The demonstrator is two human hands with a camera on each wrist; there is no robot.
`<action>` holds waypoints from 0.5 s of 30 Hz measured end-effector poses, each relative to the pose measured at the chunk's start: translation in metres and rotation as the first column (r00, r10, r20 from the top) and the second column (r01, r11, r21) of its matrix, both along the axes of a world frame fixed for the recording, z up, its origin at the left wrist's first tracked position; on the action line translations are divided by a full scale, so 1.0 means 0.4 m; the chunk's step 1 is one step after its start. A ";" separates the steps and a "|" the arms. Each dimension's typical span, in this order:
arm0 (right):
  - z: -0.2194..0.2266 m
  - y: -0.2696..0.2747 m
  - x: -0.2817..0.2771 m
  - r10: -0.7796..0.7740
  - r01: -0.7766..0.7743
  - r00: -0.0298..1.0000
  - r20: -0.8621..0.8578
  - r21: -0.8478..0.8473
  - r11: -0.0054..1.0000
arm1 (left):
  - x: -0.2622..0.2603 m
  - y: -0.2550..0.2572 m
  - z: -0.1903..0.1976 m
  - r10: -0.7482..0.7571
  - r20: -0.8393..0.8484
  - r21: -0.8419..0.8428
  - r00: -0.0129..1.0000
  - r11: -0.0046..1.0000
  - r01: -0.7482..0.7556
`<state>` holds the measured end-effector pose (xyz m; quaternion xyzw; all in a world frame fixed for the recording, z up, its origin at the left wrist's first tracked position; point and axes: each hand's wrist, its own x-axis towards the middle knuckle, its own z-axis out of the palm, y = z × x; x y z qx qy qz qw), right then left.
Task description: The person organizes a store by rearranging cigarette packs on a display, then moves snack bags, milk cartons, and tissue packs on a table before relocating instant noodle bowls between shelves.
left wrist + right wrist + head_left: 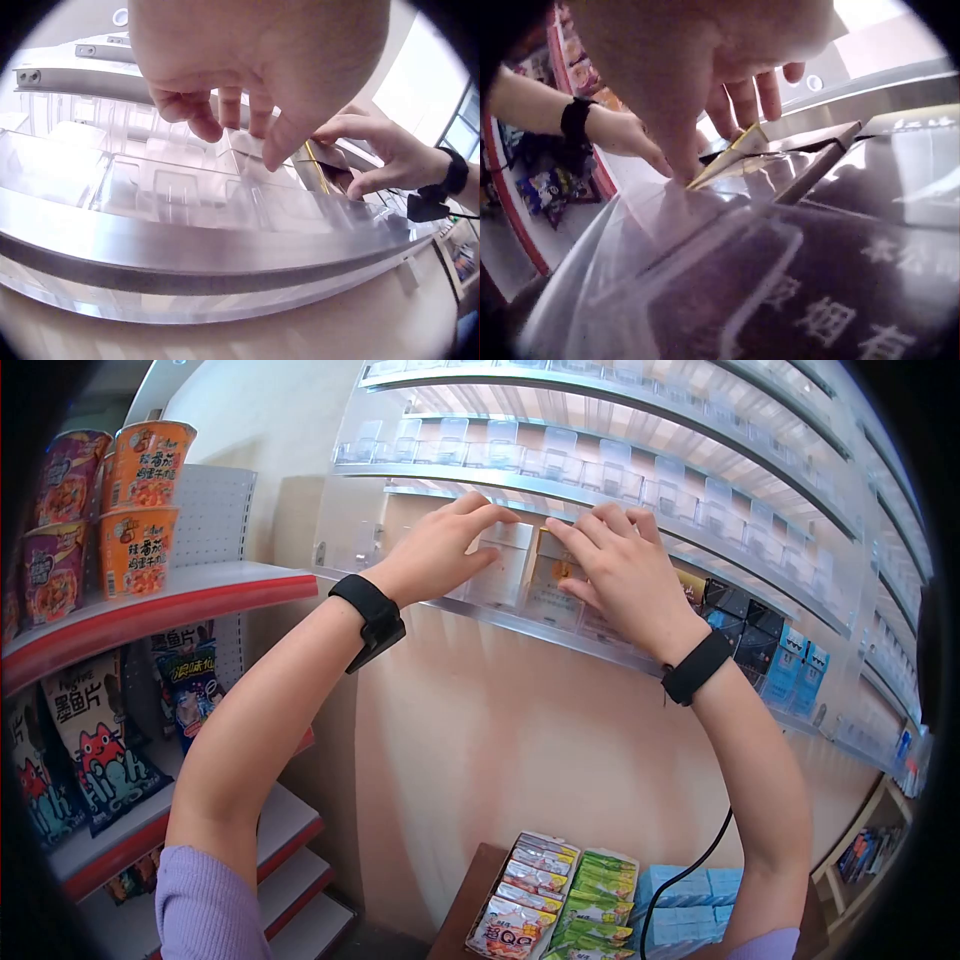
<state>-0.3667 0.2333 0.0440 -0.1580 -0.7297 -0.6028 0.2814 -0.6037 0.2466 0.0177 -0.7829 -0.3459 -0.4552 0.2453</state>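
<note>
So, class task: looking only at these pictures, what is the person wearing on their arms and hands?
Both hands are bare, with no gloves or rings visible. Each wrist carries a black band: the left wrist band holds a small black box-like unit on its underside, and the right wrist band has a thin black cable running down from near it. Lilac sleeves cover the upper arms; the forearms are uncovered.
</note>
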 end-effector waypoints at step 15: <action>0.010 -0.003 0.049 0.013 -0.039 0.997 -0.073 -0.367 0.930 | -0.013 -0.039 0.047 0.090 -0.078 -0.088 0.993 0.991 -0.097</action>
